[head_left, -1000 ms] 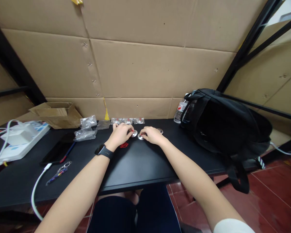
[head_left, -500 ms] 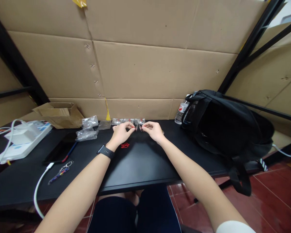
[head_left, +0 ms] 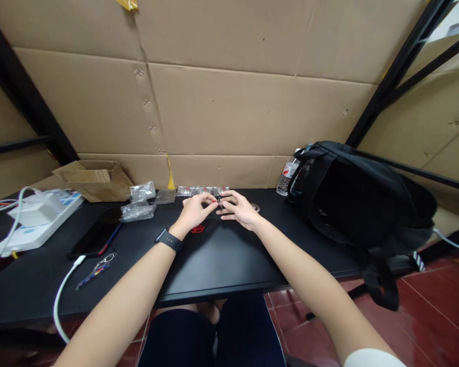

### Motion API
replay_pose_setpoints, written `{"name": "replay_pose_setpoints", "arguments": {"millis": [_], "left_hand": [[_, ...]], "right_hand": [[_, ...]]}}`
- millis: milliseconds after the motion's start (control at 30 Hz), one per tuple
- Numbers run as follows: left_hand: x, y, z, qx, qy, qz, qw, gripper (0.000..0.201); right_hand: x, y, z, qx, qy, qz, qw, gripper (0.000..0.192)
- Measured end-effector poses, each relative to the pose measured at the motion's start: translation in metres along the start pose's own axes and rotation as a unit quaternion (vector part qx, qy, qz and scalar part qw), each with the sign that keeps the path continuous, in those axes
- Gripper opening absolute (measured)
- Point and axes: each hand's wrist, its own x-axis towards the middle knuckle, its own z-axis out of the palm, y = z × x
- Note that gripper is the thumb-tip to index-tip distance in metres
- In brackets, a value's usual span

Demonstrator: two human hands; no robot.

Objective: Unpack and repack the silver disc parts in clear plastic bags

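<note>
Over the far part of the black table, my left hand (head_left: 199,208) pinches a small, thin shiny item (head_left: 220,203) with a bit of red at its edge. My right hand (head_left: 239,209) meets it from the other side, thumb and fingertips closed about it and the lower fingers stretched out. The item is mostly hidden by fingers and too small to name. Below my left hand lies a red cord bundle (head_left: 198,229). Clear packets with red bits (head_left: 187,190) line the wall behind my hands. A round ring-shaped thing (head_left: 256,207) lies partly behind my right hand.
Left on the black table (head_left: 222,265) are crumpled plastic bags (head_left: 137,210), a paper bag (head_left: 95,181), a power strip (head_left: 42,224), a dark tablet-like device (head_left: 95,234) and a keychain (head_left: 94,275). At right stand a water bottle (head_left: 286,176) and a black backpack (head_left: 367,204).
My hands have come closer together around the small shiny item. My right hand's pinch has loosened, its lower fingers now stretched out. The ring-shaped thing behind it shows more.
</note>
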Motion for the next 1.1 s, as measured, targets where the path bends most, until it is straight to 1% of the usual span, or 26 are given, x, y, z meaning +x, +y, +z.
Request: {"name": "replay_pose_setpoints", "arguments": {"millis": [67, 167, 267, 333, 400, 467, 500, 567, 600, 667, 733, 767, 833, 900, 933, 1000, 1067, 1100], "left_hand": [[0.000, 0.000, -0.001, 0.001, -0.006, -0.003, 1.000, 0.012], [0.001, -0.002, -0.001, -0.003, -0.015, -0.002, 1.000, 0.012], [0.003, -0.006, -0.002, -0.005, -0.026, 0.007, 1.000, 0.014], [0.005, -0.012, -0.007, 0.022, -0.027, 0.009, 0.999, 0.019], [0.006, -0.023, -0.016, 0.097, -0.004, -0.002, 0.995, 0.022], [0.005, -0.040, -0.029, 0.200, 0.035, -0.027, 0.979, 0.026], [0.003, -0.050, -0.035, 0.244, 0.049, -0.040, 0.968, 0.032], [-0.001, -0.071, -0.047, 0.308, 0.059, -0.076, 0.947, 0.043], [-0.002, -0.080, -0.052, 0.332, 0.066, -0.102, 0.935, 0.044], [-0.005, -0.094, -0.058, 0.369, 0.080, -0.154, 0.913, 0.038], [-0.005, -0.102, -0.061, 0.385, 0.098, -0.198, 0.896, 0.027], [-0.005, -0.104, -0.061, 0.387, 0.107, -0.214, 0.890, 0.023], [-0.003, -0.103, -0.062, 0.386, 0.130, -0.232, 0.883, 0.022], [-0.001, -0.097, -0.061, 0.380, 0.153, -0.225, 0.884, 0.023], [0.001, -0.092, -0.061, 0.372, 0.164, -0.212, 0.889, 0.024], [0.003, -0.079, -0.057, 0.346, 0.179, -0.163, 0.907, 0.025], [0.006, -0.063, -0.048, 0.310, 0.171, -0.092, 0.931, 0.024], [0.006, -0.054, -0.042, 0.292, 0.154, -0.055, 0.942, 0.023]], "right_hand": [[-0.001, -0.001, 0.000, -0.001, -0.016, 0.008, 1.000, 0.035], [0.000, -0.001, 0.000, 0.006, -0.022, 0.015, 1.000, 0.031], [0.002, 0.001, -0.002, 0.025, -0.024, 0.008, 0.999, 0.032], [0.004, 0.002, -0.004, 0.036, -0.020, 0.008, 0.999, 0.034], [0.006, 0.001, -0.007, 0.046, -0.004, 0.010, 0.999, 0.034], [0.007, -0.001, -0.010, 0.057, 0.017, 0.015, 0.998, 0.035], [0.007, -0.003, -0.011, 0.062, 0.027, 0.019, 0.998, 0.035], [0.007, -0.008, -0.014, 0.073, 0.039, 0.020, 0.996, 0.036], [0.006, -0.011, -0.015, 0.076, 0.043, 0.016, 0.996, 0.037], [0.005, -0.015, -0.019, 0.078, 0.048, -0.002, 0.996, 0.039], [0.004, -0.018, -0.024, 0.074, 0.056, -0.019, 0.996, 0.041], [0.004, -0.019, -0.027, 0.071, 0.061, -0.024, 0.995, 0.042], [0.005, -0.020, -0.034, 0.069, 0.076, -0.027, 0.994, 0.043], [0.006, -0.021, -0.040, 0.069, 0.094, -0.029, 0.993, 0.043], [0.006, -0.022, -0.044, 0.068, 0.104, -0.031, 0.992, 0.043], [0.006, -0.025, -0.049, 0.058, 0.118, -0.039, 0.991, 0.043], [0.006, -0.028, -0.052, 0.041, 0.124, -0.049, 0.990, 0.042], [0.005, -0.029, -0.053, 0.032, 0.124, -0.053, 0.990, 0.042]]}}
